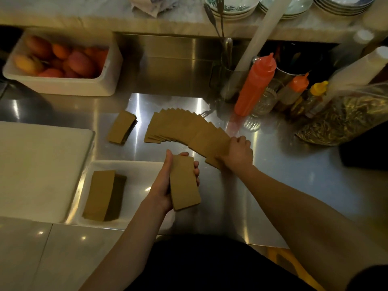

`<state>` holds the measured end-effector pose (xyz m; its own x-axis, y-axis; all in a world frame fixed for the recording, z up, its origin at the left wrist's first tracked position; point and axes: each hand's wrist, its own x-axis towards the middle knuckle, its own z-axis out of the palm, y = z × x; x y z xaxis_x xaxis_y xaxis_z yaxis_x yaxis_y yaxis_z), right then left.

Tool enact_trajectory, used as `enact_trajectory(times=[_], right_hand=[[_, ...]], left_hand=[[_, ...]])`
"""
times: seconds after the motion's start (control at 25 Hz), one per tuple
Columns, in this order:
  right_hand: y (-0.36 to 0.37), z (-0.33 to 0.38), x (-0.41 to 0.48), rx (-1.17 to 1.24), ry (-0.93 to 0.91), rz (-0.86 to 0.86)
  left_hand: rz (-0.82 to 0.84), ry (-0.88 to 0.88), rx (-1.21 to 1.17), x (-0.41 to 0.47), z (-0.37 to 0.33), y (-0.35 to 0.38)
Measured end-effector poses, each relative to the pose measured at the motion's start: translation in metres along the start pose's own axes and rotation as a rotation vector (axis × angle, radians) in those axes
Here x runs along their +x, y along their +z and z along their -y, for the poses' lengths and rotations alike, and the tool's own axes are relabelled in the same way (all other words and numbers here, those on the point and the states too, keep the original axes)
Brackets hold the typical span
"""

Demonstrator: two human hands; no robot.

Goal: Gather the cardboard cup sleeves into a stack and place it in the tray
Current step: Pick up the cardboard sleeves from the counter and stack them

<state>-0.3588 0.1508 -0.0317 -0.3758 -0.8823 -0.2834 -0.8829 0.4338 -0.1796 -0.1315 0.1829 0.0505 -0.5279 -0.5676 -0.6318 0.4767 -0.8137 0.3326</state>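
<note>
No text, label, brand or number can be read anywhere; the brown cardboard cup sleeves (184,131) are plain; the orange plastic squeeze bottles (255,85) show no legible print.

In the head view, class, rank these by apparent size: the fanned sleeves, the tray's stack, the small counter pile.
1. fanned sleeves
2. tray's stack, though it's nearer the camera
3. small counter pile
</note>
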Motion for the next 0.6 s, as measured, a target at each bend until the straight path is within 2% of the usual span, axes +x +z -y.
enact_trajectory(times=[0.28, 0.36, 0.4, 0.52, 0.6], right_hand=[[-0.002, 0.004, 0.002, -0.07, 0.042, -0.01], [-0.005, 0.004, 0.002, -0.014, 0.073, -0.001], [-0.007, 0.003, 0.001, 0.103, 0.09, 0.014], [-0.012, -0.003, 0.001, 0.68, 0.137, 0.179], [-0.017, -0.004, 0.005, 0.943, 0.163, 0.262]], left_hand=[[0.089, -0.001, 0.026, 0.007, -0.021, -0.005], [0.099, -0.01, 0.022, 0.012, -0.023, -0.005], [0.101, -0.017, 0.017, 0.014, -0.024, -0.005], [0.107, -0.029, 0.016, 0.022, -0.028, -0.006], [0.1, -0.031, 0.022, 0.026, -0.033, -0.008]])
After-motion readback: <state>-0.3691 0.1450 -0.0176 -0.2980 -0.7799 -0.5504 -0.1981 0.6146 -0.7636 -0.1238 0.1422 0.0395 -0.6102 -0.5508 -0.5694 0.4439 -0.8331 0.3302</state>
